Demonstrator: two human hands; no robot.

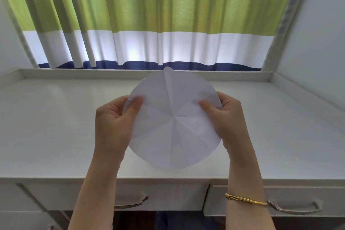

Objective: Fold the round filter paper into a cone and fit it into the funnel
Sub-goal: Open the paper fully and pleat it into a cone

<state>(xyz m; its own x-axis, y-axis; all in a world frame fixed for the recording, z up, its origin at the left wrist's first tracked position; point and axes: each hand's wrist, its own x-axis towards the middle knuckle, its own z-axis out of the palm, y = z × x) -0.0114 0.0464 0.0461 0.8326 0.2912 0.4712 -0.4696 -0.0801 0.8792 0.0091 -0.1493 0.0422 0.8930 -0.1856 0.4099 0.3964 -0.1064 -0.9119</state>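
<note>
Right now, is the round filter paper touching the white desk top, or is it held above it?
Apart. The head view shows the filter paper held up by the left hand and the right hand, tilted toward the camera, clear of the desk top.

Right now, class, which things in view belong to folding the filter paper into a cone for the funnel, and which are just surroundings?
Belongs to the job:
- round filter paper, creased, held up flat
- left hand and right hand, pinching its edges

Just surroundings:
- white desk
- drawer handles
- striped curtain
- gold bracelet

No funnel is in view.
</note>
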